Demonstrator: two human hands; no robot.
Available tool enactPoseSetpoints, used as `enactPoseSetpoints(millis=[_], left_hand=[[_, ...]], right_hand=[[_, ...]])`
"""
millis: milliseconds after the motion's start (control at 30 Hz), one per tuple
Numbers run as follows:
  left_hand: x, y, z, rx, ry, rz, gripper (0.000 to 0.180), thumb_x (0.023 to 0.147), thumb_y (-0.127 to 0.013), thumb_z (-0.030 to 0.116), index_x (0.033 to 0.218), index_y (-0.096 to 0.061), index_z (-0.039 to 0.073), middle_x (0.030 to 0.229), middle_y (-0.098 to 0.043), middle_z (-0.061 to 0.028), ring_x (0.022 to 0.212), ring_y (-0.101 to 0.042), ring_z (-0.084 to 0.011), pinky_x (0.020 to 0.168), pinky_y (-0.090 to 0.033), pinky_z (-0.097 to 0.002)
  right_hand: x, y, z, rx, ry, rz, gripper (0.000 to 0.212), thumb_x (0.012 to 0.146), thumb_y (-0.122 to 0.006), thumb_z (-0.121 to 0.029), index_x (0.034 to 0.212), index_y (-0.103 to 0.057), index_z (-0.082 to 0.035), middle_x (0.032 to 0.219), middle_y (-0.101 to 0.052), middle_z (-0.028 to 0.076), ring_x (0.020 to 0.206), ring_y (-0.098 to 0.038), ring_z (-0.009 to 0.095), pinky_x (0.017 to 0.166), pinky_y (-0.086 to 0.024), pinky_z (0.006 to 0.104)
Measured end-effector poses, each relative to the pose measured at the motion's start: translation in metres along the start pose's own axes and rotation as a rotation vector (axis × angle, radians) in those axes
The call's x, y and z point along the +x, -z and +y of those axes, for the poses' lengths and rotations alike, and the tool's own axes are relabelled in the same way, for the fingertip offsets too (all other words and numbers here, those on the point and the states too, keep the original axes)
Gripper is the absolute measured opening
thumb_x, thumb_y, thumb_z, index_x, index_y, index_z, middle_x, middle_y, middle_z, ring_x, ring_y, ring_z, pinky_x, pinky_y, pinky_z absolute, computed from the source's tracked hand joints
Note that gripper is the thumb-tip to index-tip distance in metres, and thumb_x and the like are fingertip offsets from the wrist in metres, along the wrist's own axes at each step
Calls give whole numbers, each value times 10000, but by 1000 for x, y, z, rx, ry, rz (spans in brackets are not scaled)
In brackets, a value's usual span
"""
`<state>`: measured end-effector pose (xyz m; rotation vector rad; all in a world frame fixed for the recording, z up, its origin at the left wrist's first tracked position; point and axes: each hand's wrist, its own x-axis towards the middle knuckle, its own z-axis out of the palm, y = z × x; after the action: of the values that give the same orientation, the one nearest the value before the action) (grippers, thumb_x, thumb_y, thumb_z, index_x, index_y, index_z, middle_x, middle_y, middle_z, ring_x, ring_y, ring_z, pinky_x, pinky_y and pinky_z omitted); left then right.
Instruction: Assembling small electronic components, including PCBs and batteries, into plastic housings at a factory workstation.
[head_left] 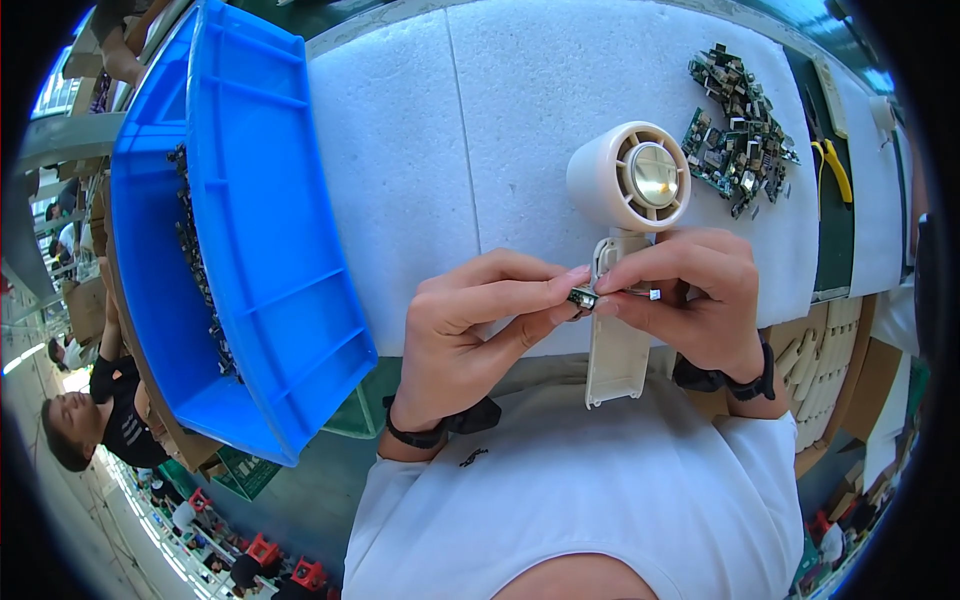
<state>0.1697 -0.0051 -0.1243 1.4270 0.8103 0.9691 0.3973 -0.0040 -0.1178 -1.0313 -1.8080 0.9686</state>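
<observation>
Between the thumb and forefinger of my left hand (480, 315) is a small green circuit board (582, 297) with metal parts. The fingertips of my right hand (695, 290) are pinched together at the board's right end; what they grip is mostly hidden. A small white plug (654, 294) shows between the right fingers. Just behind and under both hands lies a cream handheld fan (600, 185), its round head pointing away from me and its metallic hub facing up. The fan's handle shell (615, 365) lies open toward my chest, partly covered by my fingers.
A heap of circuit boards (740, 130) lies at the far right of the white foam mat (400, 130). Yellow-handled pliers (832, 170) rest beyond it. A blue bin (265, 200) with boards stands left. A carton of cream parts (825, 360) is at right. Another person (100, 425) is at left.
</observation>
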Motion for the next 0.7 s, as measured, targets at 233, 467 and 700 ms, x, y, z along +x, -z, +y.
enactPoseSetpoints(millis=[233,467,700], left_hand=[[1,0,-3,85,-40,3,386,797,-692,-160,1132,-730,28,1016,-709,-142,878,-700,-189,731,-564,-266],[-5,-6,-8,79,-127,102,384,797,-703,-150,1135,-728,31,1019,-710,-139,878,-699,-190,735,-558,-264],[-8,-6,-5,27,-65,118,315,833,-659,-165,1118,-700,-38,1082,-675,-186,990,-681,-234,800,-567,-295]], right_hand=[[0,0,6,-35,6,-23,199,727,-839,-31,895,-740,-68,696,-667,-3,463,-460,39,426,-293,206],[4,-1,-4,11,-33,-3,195,732,-830,-22,906,-755,-69,681,-664,1,459,-453,49,427,-293,214],[1,0,-2,86,35,-2,236,733,-820,-15,954,-779,-87,642,-633,1,462,-449,67,425,-292,224]])
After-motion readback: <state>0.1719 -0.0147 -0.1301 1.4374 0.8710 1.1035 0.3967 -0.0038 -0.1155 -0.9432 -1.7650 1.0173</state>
